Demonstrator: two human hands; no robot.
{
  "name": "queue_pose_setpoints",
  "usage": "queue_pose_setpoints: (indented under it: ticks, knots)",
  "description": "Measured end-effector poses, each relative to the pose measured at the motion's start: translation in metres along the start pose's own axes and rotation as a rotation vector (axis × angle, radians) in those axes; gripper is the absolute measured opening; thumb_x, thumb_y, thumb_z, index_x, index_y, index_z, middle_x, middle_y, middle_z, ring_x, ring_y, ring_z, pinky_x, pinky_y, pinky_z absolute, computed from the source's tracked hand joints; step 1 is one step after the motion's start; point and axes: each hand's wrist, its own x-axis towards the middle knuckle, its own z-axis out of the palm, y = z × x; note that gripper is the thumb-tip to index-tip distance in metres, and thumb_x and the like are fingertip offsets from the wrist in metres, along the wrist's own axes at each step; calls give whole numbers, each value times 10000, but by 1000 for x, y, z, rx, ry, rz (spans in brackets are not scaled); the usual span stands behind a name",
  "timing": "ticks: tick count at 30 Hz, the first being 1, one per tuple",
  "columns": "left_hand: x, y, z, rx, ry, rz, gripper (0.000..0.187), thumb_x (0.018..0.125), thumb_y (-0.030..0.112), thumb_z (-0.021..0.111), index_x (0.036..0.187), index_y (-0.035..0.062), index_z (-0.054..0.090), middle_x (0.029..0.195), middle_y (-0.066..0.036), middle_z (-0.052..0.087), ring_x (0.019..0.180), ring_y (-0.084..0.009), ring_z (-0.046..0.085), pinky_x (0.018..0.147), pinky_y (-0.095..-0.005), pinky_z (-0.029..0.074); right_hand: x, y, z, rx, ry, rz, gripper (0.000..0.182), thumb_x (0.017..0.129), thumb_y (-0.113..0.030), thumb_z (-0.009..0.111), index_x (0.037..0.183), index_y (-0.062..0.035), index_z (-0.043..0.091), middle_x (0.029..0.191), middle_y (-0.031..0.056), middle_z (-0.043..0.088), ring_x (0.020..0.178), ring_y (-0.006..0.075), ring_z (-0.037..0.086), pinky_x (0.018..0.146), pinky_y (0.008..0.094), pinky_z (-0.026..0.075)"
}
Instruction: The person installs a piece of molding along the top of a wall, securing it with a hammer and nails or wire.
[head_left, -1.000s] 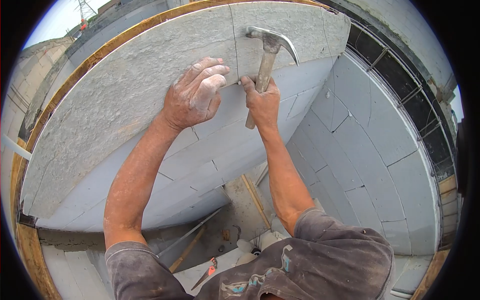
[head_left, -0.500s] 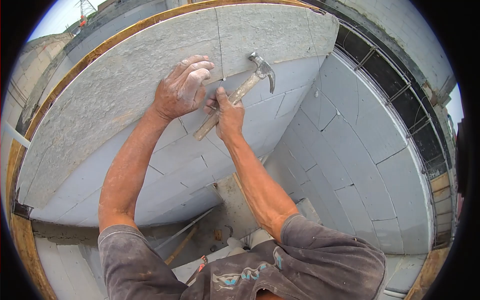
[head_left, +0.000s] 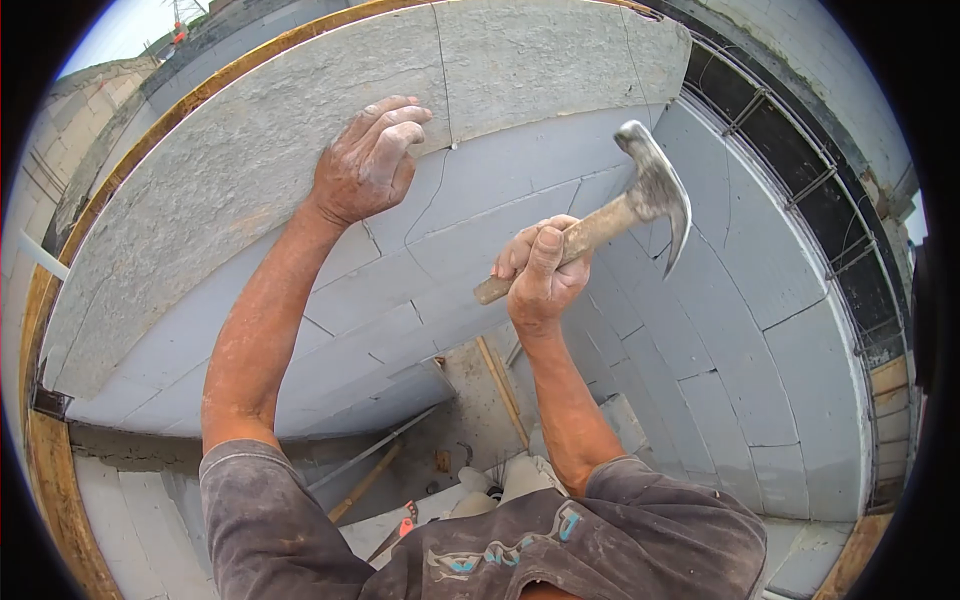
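My right hand [head_left: 547, 268] is wrapped round the wooden handle of a claw hammer [head_left: 605, 222]. The hammer's metal head points up and right, apart from the wall. My left hand [head_left: 366, 160], dusty with white powder, is raised at the rough grey concrete band [head_left: 270, 130]. Its fingers are curled and pressed together, and whatever they may hold is hidden. A thin dark string [head_left: 443, 80] hangs down the band just right of my left hand, passing a small pale spot at the band's lower edge.
Pale block walls [head_left: 700, 310] meet in a corner on the right. Steel reinforcing bars [head_left: 820, 180] run along the right wall's top. Wooden boards [head_left: 55, 480] edge the left side. Below lie a wooden strip [head_left: 502, 390], a long pole and an orange-handled tool [head_left: 408, 520].
My right hand has swung the hammer right and down, away from the band and my left hand, and nearer the camera. My left hand has stayed almost in place.
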Motion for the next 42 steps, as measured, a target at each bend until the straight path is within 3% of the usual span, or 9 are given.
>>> queue_pose_setpoints:
  ticks: [5, 11, 14, 15, 19, 23, 30, 36, 42]
  knots:
    - [-3, -3, 2, 6, -13, 3, 354, 758, -42, 634, 1035, 133, 500, 1198, -26, 673, 1243, -233, 593, 1049, -338, 539, -18, 30, -16, -529, -295, 471, 312, 1043, -325, 579, 980, -31, 498, 563, -10, 478, 429, 93, 489, 400, 271, 444]
    - [-1, 1, 1, 21, -3, 8, 350, 762, -91, 572, 1028, 110, 464, 1176, -65, 688, 1193, -277, 635, 950, -367, 578, 3, -18, -4, 18, 0, -40, 296, 1027, -302, 604, 1002, -22, 509, 579, -8, 501, 433, 92, 509, 391, 274, 439]
    - [-1, 2, 0, 14, -5, -8, 357, 763, -91, 574, 1035, 114, 466, 1182, -61, 686, 1195, -276, 633, 971, -373, 570, -17, 40, -11, -355, -26, 52, 278, 1031, -273, 590, 1023, -7, 511, 580, 8, 501, 449, 93, 516, 409, 276, 451]
    - [0, 0, 1, 25, -3, -6, 358, 763, -72, 597, 1039, 124, 477, 1186, -48, 682, 1213, -261, 620, 995, -363, 560, -10, 42, -16, -799, -370, 191, 239, 1037, -243, 580, 1022, -16, 505, 581, 15, 501, 466, 95, 521, 418, 278, 454]
    - [-3, 0, 2, 29, -17, -3, 359, 770, -31, 644, 1052, 139, 501, 1199, -25, 675, 1242, -234, 599, 1040, -348, 542, -24, 24, -25, -603, -269, 499, 261, 1019, -251, 614, 1014, -6, 527, 632, 26, 517, 485, 110, 513, 430, 306, 447]
    - [-3, -1, 2, 43, -27, -11, 357, 771, -27, 645, 1055, 134, 500, 1197, -30, 678, 1238, -238, 601, 1030, -353, 543, -11, -3, -14, -45, -13, 149, 322, 1010, -283, 627, 995, 32, 559, 691, 104, 599, 566, 188, 591, 503, 350, 473]
    - [7, -2, -1, 114, -60, 15, 358, 761, -28, 643, 1042, 138, 495, 1186, -32, 687, 1233, -241, 595, 1005, -360, 539, -9, 39, -17, -737, -420, 434, 332, 1023, -315, 606, 958, 8, 566, 706, 80, 612, 650, 160, 607, 560, 310, 473]
    - [3, 3, -1, 123, -109, 20, 367, 751, -51, 625, 1035, 138, 488, 1173, -37, 688, 1214, -252, 609, 995, -376, 536, -25, 52, -23, -88, -9, 7, 265, 999, -255, 663, 988, -32, 519, 618, -14, 511, 496, 76, 526, 426, 248, 445]
    - [6, 1, -1, 103, -152, 55, 351, 753, -73, 600, 1014, 126, 479, 1146, -47, 687, 1189, -267, 623, 974, -406, 530, 3, 52, -28, -209, -99, 80, 255, 968, -232, 716, 986, -30, 561, 647, -39, 541, 513, 45, 502, 441, 231, 420]
